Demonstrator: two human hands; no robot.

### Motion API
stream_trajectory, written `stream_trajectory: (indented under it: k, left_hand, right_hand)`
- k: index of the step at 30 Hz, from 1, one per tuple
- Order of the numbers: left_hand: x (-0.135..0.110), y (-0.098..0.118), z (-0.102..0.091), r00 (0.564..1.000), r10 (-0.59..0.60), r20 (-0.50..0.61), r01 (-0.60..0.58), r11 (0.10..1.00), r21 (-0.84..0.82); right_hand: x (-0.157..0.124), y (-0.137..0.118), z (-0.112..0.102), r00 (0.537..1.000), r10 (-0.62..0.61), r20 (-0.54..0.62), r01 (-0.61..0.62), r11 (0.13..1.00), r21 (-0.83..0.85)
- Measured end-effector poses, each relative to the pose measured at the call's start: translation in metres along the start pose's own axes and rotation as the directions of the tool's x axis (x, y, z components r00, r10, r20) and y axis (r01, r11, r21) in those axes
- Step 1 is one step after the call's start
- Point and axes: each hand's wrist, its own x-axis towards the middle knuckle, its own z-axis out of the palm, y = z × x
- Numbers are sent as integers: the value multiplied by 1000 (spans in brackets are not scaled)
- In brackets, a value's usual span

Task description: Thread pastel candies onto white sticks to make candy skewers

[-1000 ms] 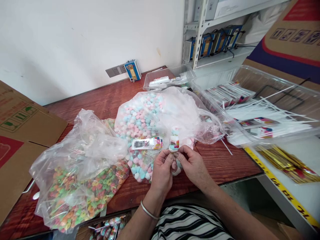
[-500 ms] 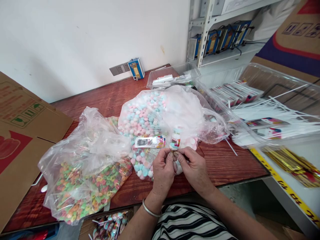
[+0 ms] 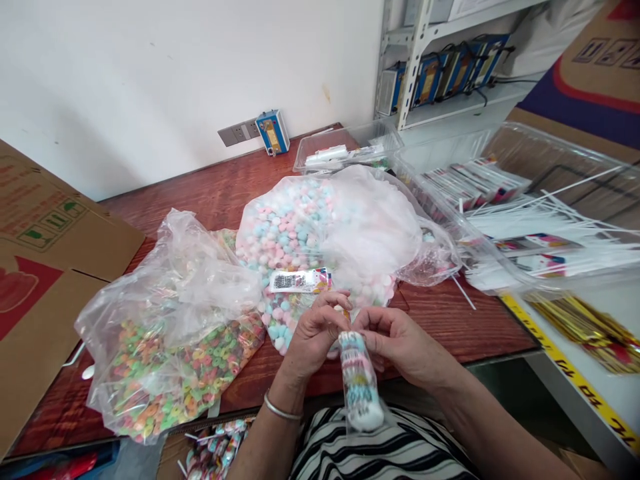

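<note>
A slim clear packet of stacked pink, blue and white candies (image 3: pixel 361 383) hangs toward my body, its rounded white end lowest. At its upper end the fingers of my left hand (image 3: pixel 315 333) are closed in a pinch. Opposite, my right hand (image 3: pixel 400 340) grips the same end with thumb and fingers. A small yellow-orange bit (image 3: pixel 345 313) shows between the hands; its kind is unclear. Just beyond lies a flat printed wrapper (image 3: pixel 300 281) on a big clear bag of pastel candies (image 3: pixel 285 233).
To the left stands a clear bag of colourful ring pieces (image 3: pixel 185 380) beside a cardboard box (image 3: pixel 90 247). On the right, a clear plastic tray (image 3: pixel 565 153) holds white sticks (image 3: pixel 540 220) and wrappers. Gold strips (image 3: pixel 590 327) lie nearer. Below the table edge are wrapped candies (image 3: pixel 215 447).
The packet, upright before, has been turned over so its filled part points down toward my body. Both hands have shifted their fingers around its end.
</note>
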Motion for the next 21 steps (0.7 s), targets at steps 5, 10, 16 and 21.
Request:
stream_trajectory:
  k: [5,10,16,21]
  left_hand:
    - [-6,39,-18,982,-45,185,-26,931,364]
    - [-25,65,-2,991,-108,-77,131,890,437]
    - [-28,59,2,928,-335,-164,310,937,-160]
    - [-31,72,-8,992,-127,-27,129,950,283]
  right_hand:
    - [1,-2,-3,997,-44,57,61,937,-344]
    - [7,-20,2,752,-652,-97,248,416,-875]
    - [1,-14,15,619,-696,364,595,112,-796]
    - [9,-6,9,804,-594,-20,370,527,-765]
